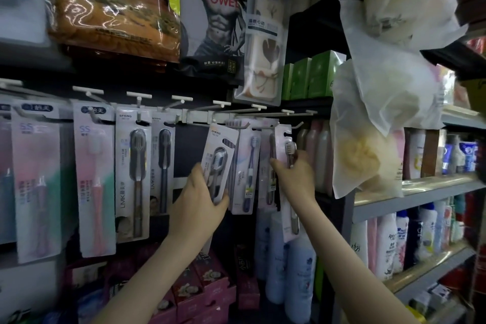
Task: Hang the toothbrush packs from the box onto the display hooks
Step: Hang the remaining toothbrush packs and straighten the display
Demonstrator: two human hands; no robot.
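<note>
Shop shelving (410,193) fills the view, with display hooks (243,127) across it. Hanging is under way. The left hand (200,200) has its fingers wrapped round one toothbrush pack (219,163) just below the hooks, and the right hand (294,179) grips a second pack (283,137) at a hook. Next, each card's hole must find a hook tip. Whether the second pack is threaded is unclear, and the box is unseen.

Single head-worn wide-angle view: faces forward, close to the display hook rail (200,115), toothbrush packs (132,173) filling the centre, bottle shelves (410,192) running off along the right edge.
</note>
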